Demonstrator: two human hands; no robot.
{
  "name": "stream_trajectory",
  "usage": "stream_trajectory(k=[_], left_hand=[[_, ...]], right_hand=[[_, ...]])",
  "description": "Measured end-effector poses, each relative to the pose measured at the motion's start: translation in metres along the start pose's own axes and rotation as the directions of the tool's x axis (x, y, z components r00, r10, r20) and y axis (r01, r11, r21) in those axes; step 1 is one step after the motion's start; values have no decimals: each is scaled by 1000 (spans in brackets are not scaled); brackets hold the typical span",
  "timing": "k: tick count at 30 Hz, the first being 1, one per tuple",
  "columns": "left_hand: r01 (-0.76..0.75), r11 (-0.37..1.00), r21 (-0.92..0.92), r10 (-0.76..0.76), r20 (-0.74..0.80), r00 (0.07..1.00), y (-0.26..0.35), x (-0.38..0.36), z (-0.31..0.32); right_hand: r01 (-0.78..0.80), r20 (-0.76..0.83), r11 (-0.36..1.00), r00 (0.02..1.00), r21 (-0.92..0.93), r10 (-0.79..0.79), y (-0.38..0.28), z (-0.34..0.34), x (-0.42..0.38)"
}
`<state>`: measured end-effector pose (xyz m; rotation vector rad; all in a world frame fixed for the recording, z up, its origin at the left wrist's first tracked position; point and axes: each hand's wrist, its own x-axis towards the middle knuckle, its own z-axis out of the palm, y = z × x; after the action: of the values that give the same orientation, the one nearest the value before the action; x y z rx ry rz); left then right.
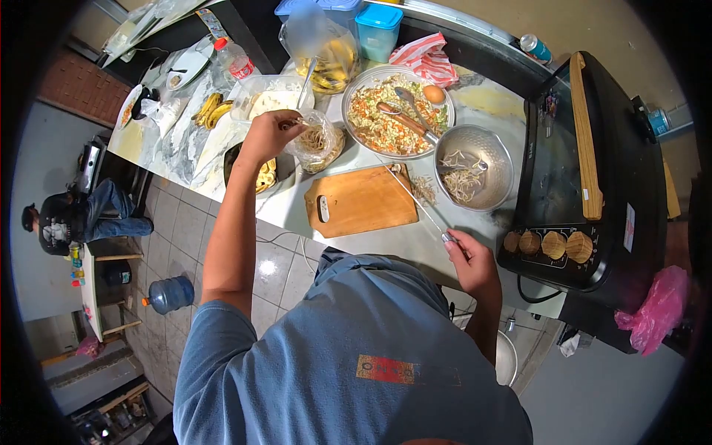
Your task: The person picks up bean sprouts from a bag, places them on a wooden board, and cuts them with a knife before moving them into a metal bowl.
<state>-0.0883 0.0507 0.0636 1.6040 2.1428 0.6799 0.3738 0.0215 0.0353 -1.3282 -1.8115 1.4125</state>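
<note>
My left hand (271,138) is closed in a pinch at the mouth of a clear plastic bag (324,157) of bean sprouts, with a few pale strands at its fingertips. In my right hand (475,261) is the handle of a long, thin metal utensil (423,204); its slim shaft points away over the counter. A wooden cutting board (363,204) lies between my hands. Right of it, a metal bowl (498,159) holds some bean sprouts and a metal utensil. Loose sprouts (423,190) lie on the counter between board and bowl.
A large tray (348,126) of chopped vegetables carries tongs (408,121) and an egg (434,94). A black oven (586,170) stands at the right. Bananas (213,111), a bottle (236,61) and containers (379,33) sit farther back. A seated person (70,222) is at far left.
</note>
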Motion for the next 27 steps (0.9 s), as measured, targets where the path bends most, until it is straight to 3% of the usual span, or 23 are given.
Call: stream_trajectory(k=[5,10,15,18,22,25,27], left_hand=[[30,965,-261,-27,18,999,-6,-3,-4],[14,883,-469,-20,-7,1000,10,-21,-16],[67,837,-542,-59,32,998,17,-59,-12],[63,810,-583,24,140,990,10,-81,2],[229,695,-682,-2,316,949,-4,-106,37],[345,697,-629,-90,400,912,-16,-110,63],[486,729,-482,-236,490,839,-15,-107,74]], right_hand=[[-46,63,994,997,-104,53,-7,-3,-1],[24,-2,999,1000,-43,-24,-4,3,-5],[29,2,999,1000,-44,-29,-7,5,-10],[24,7,997,1000,-67,-24,-2,6,-12],[6,20,996,1000,-88,-4,-5,9,-14],[-34,33,995,999,-89,37,-11,10,-16],[-51,42,993,998,-110,56,-14,11,-16]])
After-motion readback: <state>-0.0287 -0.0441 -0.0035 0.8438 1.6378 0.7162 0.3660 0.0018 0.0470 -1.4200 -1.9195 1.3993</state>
